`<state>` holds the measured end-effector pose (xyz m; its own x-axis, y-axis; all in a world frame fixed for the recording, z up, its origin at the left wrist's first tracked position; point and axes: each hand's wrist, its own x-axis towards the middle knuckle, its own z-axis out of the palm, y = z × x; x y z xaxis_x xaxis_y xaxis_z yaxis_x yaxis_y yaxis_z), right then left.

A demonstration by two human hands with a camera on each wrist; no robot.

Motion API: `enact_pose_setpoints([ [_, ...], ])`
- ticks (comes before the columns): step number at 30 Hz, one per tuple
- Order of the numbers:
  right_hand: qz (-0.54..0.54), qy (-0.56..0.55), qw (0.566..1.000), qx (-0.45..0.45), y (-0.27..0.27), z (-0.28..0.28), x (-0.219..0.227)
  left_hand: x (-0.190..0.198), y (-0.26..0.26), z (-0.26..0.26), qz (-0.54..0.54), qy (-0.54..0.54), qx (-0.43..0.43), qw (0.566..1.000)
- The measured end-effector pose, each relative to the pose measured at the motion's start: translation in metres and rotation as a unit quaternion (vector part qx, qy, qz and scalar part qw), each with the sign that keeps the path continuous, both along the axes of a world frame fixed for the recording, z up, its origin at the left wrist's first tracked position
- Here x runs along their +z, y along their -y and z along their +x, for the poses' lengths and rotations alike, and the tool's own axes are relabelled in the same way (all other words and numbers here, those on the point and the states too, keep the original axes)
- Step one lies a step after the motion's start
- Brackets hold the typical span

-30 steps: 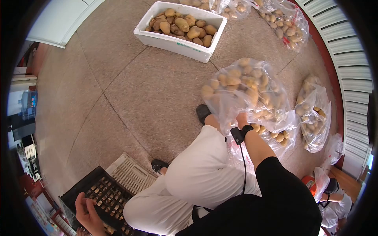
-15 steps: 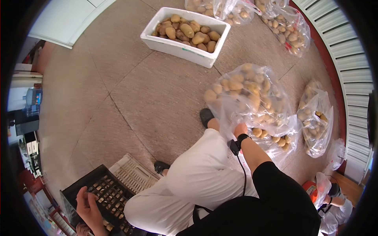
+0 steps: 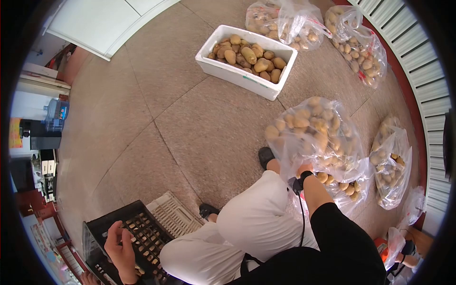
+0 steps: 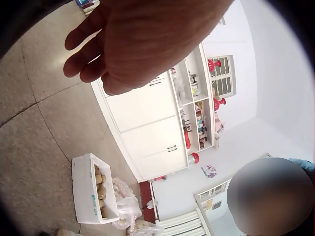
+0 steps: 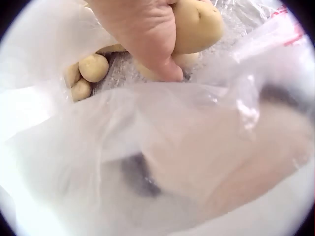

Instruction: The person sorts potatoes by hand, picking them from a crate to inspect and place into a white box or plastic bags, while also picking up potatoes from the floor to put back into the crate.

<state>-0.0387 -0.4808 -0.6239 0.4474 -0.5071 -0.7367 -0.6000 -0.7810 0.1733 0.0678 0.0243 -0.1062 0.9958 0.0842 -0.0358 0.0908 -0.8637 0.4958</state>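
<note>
My right hand (image 3: 304, 169) reaches into a clear plastic bag (image 3: 290, 159) of potatoes on the floor by my foot. In the right wrist view the thumb and palm of this hand grip a potato (image 5: 199, 27); its other fingers are hidden. Loose potatoes (image 5: 93, 68) lie deeper in the bag, and the thin film covers the lower part of that view. My left hand (image 3: 121, 251) hovers over a black plastic crate (image 3: 137, 211) with potatoes below its slotted top. The left fingers (image 4: 81, 69) are loosely bent and hold nothing.
A white foam box (image 3: 237, 78) full of potatoes stands ahead. More bags of potatoes (image 3: 358, 54) lie along the ribbed white radiator (image 3: 420, 71), another bag (image 3: 392, 171) at right. A cream slatted crate (image 3: 173, 211) touches the black one. Another person (image 4: 270, 196) is near.
The head view has turned, so the floor items sit lower and farther right in it. My right hand stays in the bag; my left hand keeps its place over the black crate.
</note>
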Motion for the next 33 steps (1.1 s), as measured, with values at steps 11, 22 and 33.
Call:
enact_pose_setpoints([
  [11,0.126,0.250,0.949,-0.149,0.014,-0.043,0.156,0.012,0.011,-0.003,0.004,0.041,-0.058,0.997],
  [22,0.508,0.479,0.687,-0.201,-0.057,0.072,0.406,0.006,0.002,-0.014,-0.132,0.102,-0.120,0.979],
  [33,0.732,0.384,0.559,0.069,-0.305,0.126,0.491,0.030,0.005,-0.022,-0.415,-0.104,-0.043,0.903],
])
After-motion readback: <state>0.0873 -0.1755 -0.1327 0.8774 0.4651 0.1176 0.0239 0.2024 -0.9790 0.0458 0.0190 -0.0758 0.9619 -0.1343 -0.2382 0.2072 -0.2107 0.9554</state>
